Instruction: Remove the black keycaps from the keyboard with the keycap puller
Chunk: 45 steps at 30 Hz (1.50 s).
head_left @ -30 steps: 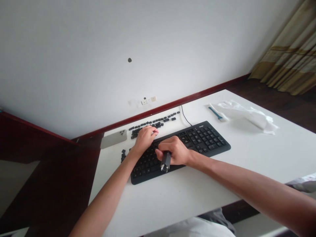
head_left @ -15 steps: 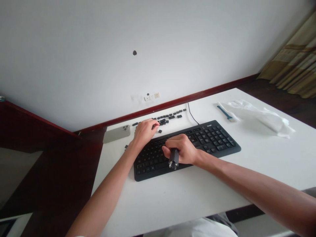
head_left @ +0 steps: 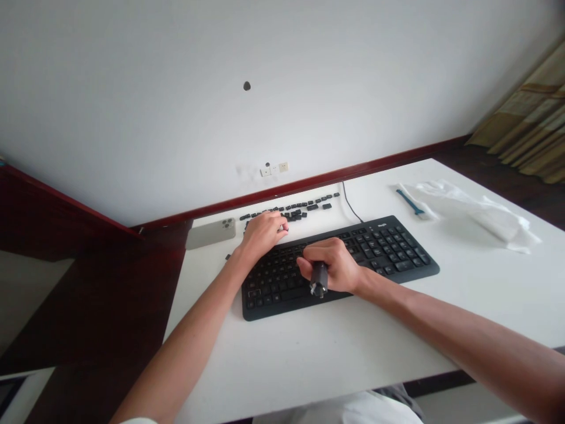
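A black keyboard lies on the white desk. My right hand rests on its middle keys, closed round a small dark cylindrical tool whose end points toward me. My left hand sits at the keyboard's far left edge with its fingers curled and pinched, among a row of several loose black keycaps laid out behind the keyboard. What the fingertips hold is too small to make out.
A grey phone lies face down at the desk's far left corner. A blue-handled brush and a crumpled white cloth lie at the far right. The keyboard cable runs to the wall. Dark wood floor surrounds the desk.
My left hand moved from the keyboard's top rows back to the loose keycaps. My right hand kept hold of the tool. The camera shifted slightly left and up.
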Each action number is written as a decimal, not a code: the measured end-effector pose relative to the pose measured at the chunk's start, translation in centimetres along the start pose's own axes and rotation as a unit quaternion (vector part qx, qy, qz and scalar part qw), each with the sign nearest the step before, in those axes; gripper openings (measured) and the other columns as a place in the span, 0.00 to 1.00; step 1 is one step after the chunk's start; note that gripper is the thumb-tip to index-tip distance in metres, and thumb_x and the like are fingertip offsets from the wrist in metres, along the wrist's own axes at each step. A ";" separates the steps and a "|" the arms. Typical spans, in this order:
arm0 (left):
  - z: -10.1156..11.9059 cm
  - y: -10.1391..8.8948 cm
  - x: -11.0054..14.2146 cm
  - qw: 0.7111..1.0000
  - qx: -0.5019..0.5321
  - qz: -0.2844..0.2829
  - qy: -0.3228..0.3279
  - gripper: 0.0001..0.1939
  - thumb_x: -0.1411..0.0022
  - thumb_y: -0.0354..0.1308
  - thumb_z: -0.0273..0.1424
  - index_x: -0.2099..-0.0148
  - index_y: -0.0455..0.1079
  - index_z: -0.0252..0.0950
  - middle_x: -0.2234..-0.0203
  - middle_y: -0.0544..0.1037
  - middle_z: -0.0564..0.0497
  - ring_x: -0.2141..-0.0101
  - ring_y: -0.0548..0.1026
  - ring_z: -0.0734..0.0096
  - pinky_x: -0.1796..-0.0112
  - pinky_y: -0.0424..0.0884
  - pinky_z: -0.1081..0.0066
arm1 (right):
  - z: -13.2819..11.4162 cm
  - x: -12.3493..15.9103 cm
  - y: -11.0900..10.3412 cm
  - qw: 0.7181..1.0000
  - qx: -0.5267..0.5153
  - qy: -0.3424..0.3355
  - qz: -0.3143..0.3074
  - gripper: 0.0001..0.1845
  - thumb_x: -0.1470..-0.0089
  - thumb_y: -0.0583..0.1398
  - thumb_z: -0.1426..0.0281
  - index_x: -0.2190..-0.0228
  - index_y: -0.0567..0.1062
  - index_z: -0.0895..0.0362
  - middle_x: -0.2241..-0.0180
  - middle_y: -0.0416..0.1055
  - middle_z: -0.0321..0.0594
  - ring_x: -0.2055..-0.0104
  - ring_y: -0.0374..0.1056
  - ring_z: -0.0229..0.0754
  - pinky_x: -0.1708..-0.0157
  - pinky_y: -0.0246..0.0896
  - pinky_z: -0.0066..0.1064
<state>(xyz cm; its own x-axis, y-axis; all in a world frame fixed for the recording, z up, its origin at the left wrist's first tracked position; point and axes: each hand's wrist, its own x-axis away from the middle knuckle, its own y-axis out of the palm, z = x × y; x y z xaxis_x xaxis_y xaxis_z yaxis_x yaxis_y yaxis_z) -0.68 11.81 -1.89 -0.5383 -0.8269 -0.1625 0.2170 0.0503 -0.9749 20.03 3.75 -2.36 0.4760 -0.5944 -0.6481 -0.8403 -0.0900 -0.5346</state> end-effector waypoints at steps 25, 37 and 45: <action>5.1 -2.1 3.1 0.987 0.149 -0.002 -0.055 0.10 0.31 0.63 0.41 0.55 0.79 0.41 0.66 0.80 0.53 0.68 0.76 0.68 0.65 0.69 0.68 | 4.5 -1.7 -1.7 0.893 -0.297 0.271 0.201 0.22 0.37 0.61 0.58 0.78 0.67 0.55 0.77 0.61 0.34 0.76 0.58 0.36 0.75 0.53 0.32; 10.8 2.1 8.3 0.993 0.110 0.024 -0.041 0.31 0.47 0.76 0.47 0.46 0.72 0.41 0.55 0.77 0.48 0.55 0.75 0.55 0.50 0.76 0.54 | 2.3 -1.8 -1.1 0.776 -0.497 0.336 0.194 0.17 0.44 0.63 0.65 0.78 0.61 0.54 0.84 0.47 0.26 0.80 0.42 0.32 0.79 0.38 0.29; 10.9 2.7 8.2 0.989 0.134 0.028 -0.050 0.32 0.47 0.77 0.43 0.46 0.70 0.37 0.57 0.76 0.48 0.56 0.76 0.56 0.52 0.75 0.55 | 1.5 -1.9 -0.8 0.719 -0.528 0.415 0.180 0.27 0.43 0.62 0.63 0.81 0.50 0.53 0.85 0.40 0.25 0.82 0.37 0.31 0.81 0.32 0.31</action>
<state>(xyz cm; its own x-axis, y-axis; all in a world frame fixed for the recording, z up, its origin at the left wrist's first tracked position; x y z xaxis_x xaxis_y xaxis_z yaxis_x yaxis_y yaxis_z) 4.39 -0.92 -4.15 -0.4384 -0.8793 -0.1860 0.4596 -0.0415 -0.8871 20.18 6.18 -1.48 0.2284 -0.9636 0.1392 -0.8069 -0.1074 0.5809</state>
